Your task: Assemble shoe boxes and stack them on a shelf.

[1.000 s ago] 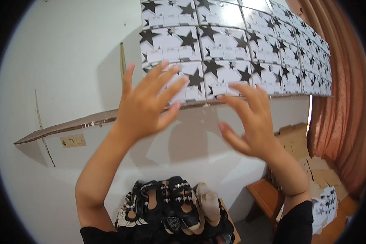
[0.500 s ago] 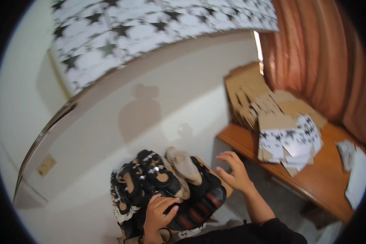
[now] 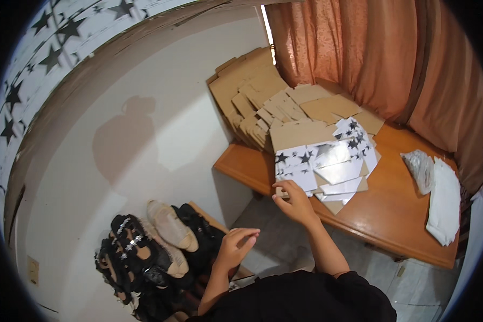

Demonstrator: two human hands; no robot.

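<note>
My right hand (image 3: 295,203) is open, its fingers loosely bent, at the near left corner of a pile of flat star-printed white cards (image 3: 298,174) on the wooden table. Whether the fingertips touch the pile I cannot tell. My left hand (image 3: 235,250) hangs open and holds nothing, fingers stretched and thumb apart, to the right of a heap of shoes. In that heap are a cream flat shoe (image 3: 172,226) and black strappy shoes (image 3: 131,239) with shiny trim. My left forearm and black clothing hide part of the heap.
Flat brown cardboard pieces (image 3: 252,88) lean at the table's far left. The wooden table (image 3: 394,206) also holds a clear plastic bag (image 3: 418,170) and a white folded packet (image 3: 444,204). Copper-coloured curtains (image 3: 354,59) hang behind. Star-patterned board (image 3: 51,40) stands at upper left.
My view has swung right toward the table. My left hand has come away from above the shoes, and my right hand has reached the near corner of the star-printed pile.
</note>
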